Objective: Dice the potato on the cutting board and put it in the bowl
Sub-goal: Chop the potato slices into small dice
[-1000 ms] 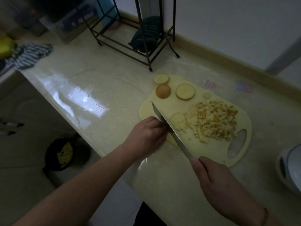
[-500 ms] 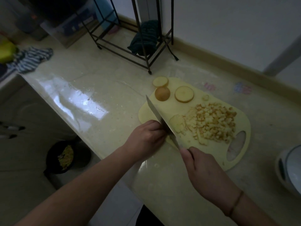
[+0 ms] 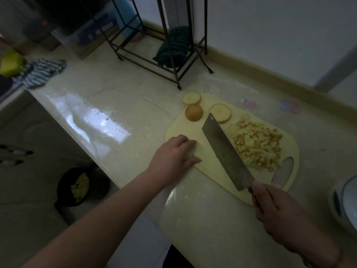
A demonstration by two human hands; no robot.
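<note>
On the pale yellow plastic cutting board, the right hand grips a broad steel cleaver beside the diced potato heap; three round slices; the left hand presses flat, holding nothing.

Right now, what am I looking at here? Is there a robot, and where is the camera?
No robot: these are a person's two bare hands, filmed by a camera worn on the head, looking down at a counter. The right hand grips a cleaver, its blade flat over a yellow board. The left hand rests on the board's near edge. On the board lie a pile of diced potato and three uncut slices. A white bowl shows at the right edge.
</note>
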